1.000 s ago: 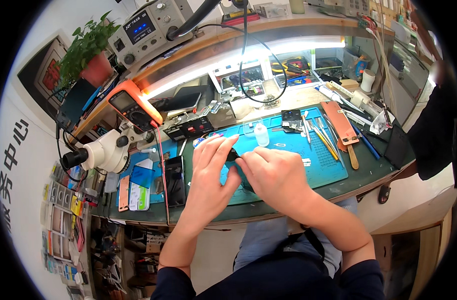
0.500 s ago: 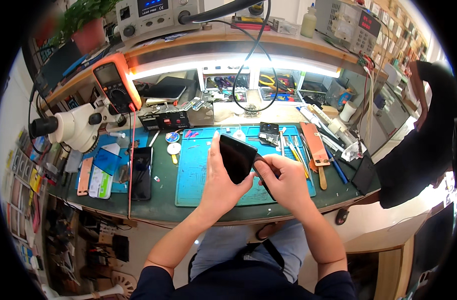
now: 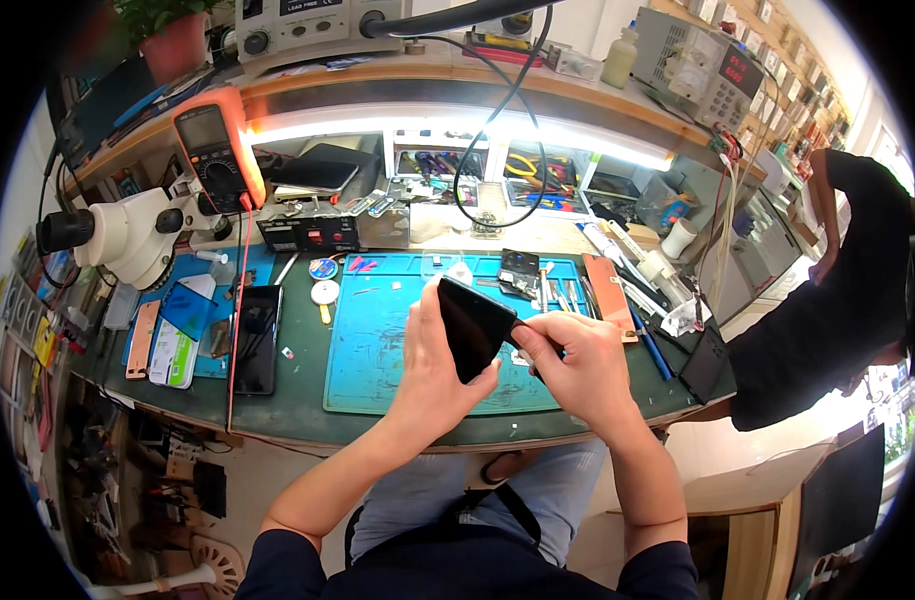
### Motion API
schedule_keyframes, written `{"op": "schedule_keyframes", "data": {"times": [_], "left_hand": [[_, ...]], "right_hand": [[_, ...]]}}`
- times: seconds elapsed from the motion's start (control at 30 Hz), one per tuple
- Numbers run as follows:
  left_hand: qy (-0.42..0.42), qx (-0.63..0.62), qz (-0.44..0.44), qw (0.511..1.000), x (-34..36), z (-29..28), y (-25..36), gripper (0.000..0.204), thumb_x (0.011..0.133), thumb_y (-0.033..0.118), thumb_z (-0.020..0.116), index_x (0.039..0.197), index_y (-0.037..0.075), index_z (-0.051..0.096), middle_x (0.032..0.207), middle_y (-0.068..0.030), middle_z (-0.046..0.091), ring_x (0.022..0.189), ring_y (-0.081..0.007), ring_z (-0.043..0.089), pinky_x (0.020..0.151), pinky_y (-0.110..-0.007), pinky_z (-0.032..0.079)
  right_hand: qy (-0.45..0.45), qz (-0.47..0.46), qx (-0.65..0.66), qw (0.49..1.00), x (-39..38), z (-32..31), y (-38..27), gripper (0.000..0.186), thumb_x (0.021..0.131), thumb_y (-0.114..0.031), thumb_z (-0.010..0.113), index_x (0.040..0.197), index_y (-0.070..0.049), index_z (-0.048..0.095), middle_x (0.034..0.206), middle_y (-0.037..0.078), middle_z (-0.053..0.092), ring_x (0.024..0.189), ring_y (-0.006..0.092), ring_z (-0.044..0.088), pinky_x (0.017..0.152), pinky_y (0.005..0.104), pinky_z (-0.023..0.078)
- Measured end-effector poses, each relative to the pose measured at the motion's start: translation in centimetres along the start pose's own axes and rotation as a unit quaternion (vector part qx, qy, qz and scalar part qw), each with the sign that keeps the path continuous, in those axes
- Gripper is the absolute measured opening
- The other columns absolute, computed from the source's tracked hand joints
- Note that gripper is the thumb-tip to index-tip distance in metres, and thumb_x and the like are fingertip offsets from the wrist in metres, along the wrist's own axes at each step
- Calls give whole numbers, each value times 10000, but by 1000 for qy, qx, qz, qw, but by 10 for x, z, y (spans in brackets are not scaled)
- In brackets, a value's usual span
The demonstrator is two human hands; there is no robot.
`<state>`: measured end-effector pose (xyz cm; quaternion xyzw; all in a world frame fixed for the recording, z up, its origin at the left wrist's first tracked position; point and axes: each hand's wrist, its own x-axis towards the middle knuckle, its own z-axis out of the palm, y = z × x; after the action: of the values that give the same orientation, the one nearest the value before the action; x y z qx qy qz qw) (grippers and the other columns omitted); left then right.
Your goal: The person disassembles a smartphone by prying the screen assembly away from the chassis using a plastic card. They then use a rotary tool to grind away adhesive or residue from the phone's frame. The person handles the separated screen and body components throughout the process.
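Above the blue mat [image 3: 372,345], the left hand [image 3: 424,372] holds a phone [image 3: 471,328]

Red digits [image 3: 739,68] on grey power supply [image 3: 667,55] — pale lettering [image 3: 302,5] on white console [image 3: 327,38]

Bright strip light [image 3: 397,120], fisheye-bent edges

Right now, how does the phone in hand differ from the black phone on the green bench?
Support: the held phone is in the left hand, the right hand at its edge; the bench phone rests on the green bench, untouched.
Pose: the held phone is tilted; the bench phone lies flat.
Place: the held phone shows against the blue mat; the bench phone is left of it.
Shared: both are rectangular with dark faces.
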<state>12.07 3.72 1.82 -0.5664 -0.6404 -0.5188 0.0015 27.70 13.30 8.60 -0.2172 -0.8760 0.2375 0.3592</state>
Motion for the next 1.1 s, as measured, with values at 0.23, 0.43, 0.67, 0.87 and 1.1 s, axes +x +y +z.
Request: {"op": "schedule_keyframes", "data": {"times": [0.23,0.43,0.67,0.87,1.1], "left_hand": [[-24,48,30,998,4,-13,8,1080,739,120,818,1554,-38,128,1269,-259,423,1128,-427,464,993,-514,408],[-77,175,82,978,6,-24,15,907,766,57,709,1545,-31,254,1215,-195,478,1056,-355,514,949,-451,415],[-133,197,137,962,5,-24,-1,1012,666,142,802,1537,-20,313,1184,-163,488,1077,-333,506,953,-432,417],[-135,-145,-59,978,38,-57,-29,870,831,178,753,1540,-6,285,1224,-145,489,1110,-260,513,969,-384,451],[-41,-547,-236,802,47,-57,-60,741,991,234,550,1625,311,175,1260,-129,553,1065,-179,578,856,-437,559]], "right_hand": [[-21,-31,-51,998,4,-16,-7,122,889,-142,756,878,-24,728,745,121,697,645,297,681,572,366,519],[-36,-28,-66,997,6,-25,-10,118,897,-149,746,867,-36,730,725,122,686,635,291,674,584,370,516],[60,18,-25,998,32,-57,-33,158,940,-139,718,882,8,729,613,82,652,523,146,627,513,283,459],[-1,131,71,989,7,-48,-2,172,969,-162,684,1006,-2,737,662,73,675,568,118,638,535,280,468],[-62,38,-181,981,-37,45,64,231,943,-264,706,1115,-112,681,984,111,730,855,310,713,692,395,543]]}}
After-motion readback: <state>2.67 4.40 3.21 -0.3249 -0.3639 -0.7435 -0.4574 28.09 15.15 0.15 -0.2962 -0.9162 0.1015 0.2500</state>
